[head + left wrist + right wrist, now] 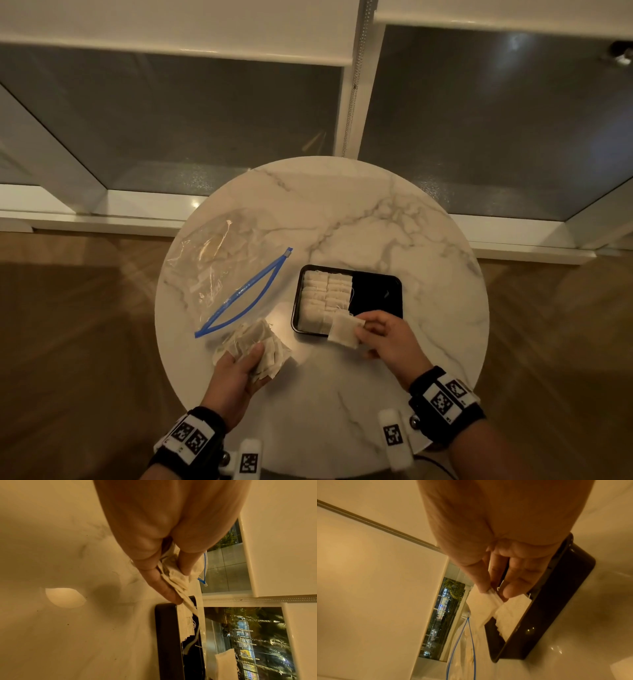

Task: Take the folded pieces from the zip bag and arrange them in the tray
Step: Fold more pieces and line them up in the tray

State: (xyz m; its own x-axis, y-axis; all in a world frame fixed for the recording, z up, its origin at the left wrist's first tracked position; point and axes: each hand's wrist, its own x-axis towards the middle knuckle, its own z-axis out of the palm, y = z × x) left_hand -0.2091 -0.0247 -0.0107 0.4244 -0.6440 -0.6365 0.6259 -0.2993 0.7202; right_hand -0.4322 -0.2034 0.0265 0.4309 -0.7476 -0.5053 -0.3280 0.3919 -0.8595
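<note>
A clear zip bag with a blue zip lies open on the left of the round marble table, a few pale folded pieces still inside. The black tray sits right of it; its left half holds two rows of folded pieces, its right half is bare. My left hand grips a bundle of folded pieces near the bag's mouth; the bundle shows between thumb and fingers. My right hand pinches one folded piece over the tray's near left corner, the piece between thumb and fingertips.
The table stands before low windows with white frames, on a wooden floor. The table's far half and near middle carry nothing. Both wrists wear black bands with marker tags.
</note>
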